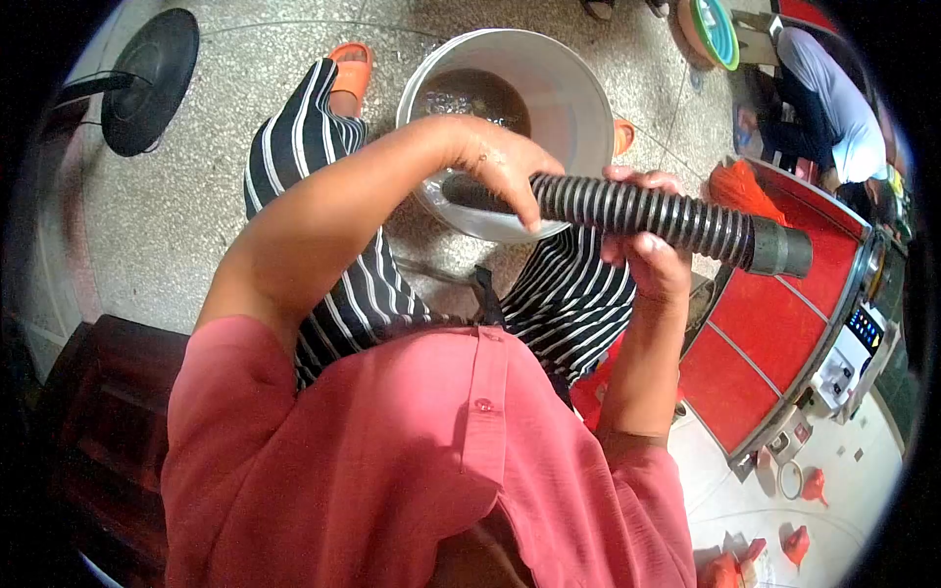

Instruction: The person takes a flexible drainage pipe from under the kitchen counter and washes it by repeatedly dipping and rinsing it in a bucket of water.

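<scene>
A black ribbed hose (588, 204) with smooth end cuffs lies across the front of me, above the near rim of a white bucket (578, 108). My left hand (505, 169), wet on the back, is closed over the hose near its left end. Farther right, my right hand (652, 257) grips the ribbed middle, its fingers wrapped round the far side and thumb on the near side. The right cuff (781, 250) points out past that hand. Murky brown water (480, 96) with bubbles sits in the bucket.
My legs in striped trousers (294, 147) straddle the bucket. Red tiled cabinets (760, 343) stand at the right, with an orange bag (745, 191) near them. Another person (833, 103) bends at the upper right near stacked basins (711, 34). A black round base (152, 83) stands left.
</scene>
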The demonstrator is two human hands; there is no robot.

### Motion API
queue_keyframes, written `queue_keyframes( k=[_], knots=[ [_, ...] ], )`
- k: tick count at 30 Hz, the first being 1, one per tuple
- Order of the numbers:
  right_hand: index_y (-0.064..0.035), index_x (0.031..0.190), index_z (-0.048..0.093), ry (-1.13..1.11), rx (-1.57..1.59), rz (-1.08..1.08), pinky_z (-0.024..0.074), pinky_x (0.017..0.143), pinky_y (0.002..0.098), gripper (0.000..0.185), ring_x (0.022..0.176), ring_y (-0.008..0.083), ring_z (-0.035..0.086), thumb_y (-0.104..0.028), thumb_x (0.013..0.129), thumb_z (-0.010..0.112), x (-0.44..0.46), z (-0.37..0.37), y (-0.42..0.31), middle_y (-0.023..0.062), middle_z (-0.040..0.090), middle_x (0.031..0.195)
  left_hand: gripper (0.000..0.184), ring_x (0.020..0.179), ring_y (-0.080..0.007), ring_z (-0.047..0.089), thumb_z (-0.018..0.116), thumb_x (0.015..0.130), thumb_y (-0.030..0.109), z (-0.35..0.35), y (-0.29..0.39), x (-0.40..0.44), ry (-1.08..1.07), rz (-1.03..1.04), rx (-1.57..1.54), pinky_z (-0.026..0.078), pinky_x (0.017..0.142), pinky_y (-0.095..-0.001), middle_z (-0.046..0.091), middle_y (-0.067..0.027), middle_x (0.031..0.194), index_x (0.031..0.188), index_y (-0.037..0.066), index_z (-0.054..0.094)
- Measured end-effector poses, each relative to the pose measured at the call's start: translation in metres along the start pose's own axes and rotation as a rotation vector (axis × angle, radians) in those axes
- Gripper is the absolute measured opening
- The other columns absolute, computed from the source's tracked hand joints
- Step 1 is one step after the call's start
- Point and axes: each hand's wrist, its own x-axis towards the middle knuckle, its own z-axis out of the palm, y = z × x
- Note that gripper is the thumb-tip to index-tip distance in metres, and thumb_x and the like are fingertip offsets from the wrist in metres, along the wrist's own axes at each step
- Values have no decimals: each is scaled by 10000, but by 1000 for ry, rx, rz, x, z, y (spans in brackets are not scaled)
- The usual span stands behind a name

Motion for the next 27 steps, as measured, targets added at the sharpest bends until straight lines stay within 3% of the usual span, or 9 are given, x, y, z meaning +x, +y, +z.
queue_keyframes(
  k=[2,6,7,10,13,17,21,25,27],
  knots=[
    [-42,1087,429,103,-50,-41,527,523,283,513,758,251,605,-184,655,665,2,-1,0,183,518,1118,620,1012,-190,525,719,679,302,-12,-8,0,243,60,84,424,860,-311,558,-126,1093,1183,32,479],
    [-52,1144,400,443,236,-208,535,531,304,393,663,218,610,-116,793,566,1,-23,22,154,534,1113,411,818,-172,590,624,770,275,-55,-21,-11,1022,99,-370,471,712,-272,615,-101,943,1069,-2,569],
    [-57,1142,405,514,183,-105,532,530,303,389,662,220,610,-124,794,567,-1,-30,33,148,540,1105,273,661,-91,544,556,837,174,-63,-21,-15,1053,109,-676,441,582,-205,575,-22,800,1050,8,518],
    [-71,1116,433,746,143,118,512,508,296,352,646,221,602,-157,804,569,-9,-44,54,126,566,1056,268,678,-94,553,567,833,177,-64,-19,-17,1033,18,-626,446,596,-211,583,-26,813,1039,9,529],
    [-42,1070,497,629,357,-118,500,590,307,331,682,215,597,-231,811,581,-11,-45,44,98,588,1004,268,682,-95,555,570,833,175,-52,-21,-16,971,-61,-524,446,601,-213,584,-33,812,1038,6,535],
    [-18,1107,511,727,89,103,506,545,312,378,668,216,604,-240,809,583,-6,-52,60,107,590,951,261,675,-94,548,577,831,155,-58,-9,-12,993,-24,-420,444,604,-215,574,-38,804,1046,12,539],
    [7,1043,511,666,297,-133,493,571,296,346,698,204,583,-280,849,509,-5,-38,38,119,581,932,254,669,-95,550,582,827,142,-55,-24,-14,1024,98,-486,449,600,-223,579,-36,803,1029,-5,537],
    [15,1079,498,648,169,40,491,586,299,373,700,188,582,-275,845,515,-9,-56,63,116,567,916,277,678,-94,556,586,822,171,-58,-24,-17,1035,-6,-410,447,593,-221,585,-43,795,1031,-6,542],
    [20,1063,510,651,307,-114,495,568,296,359,627,200,575,-249,826,538,-2,-23,35,115,583,892,263,667,-94,550,574,832,174,-59,-16,-27,1063,-15,-372,448,590,-223,585,-42,791,1020,-7,544]
  ],
)
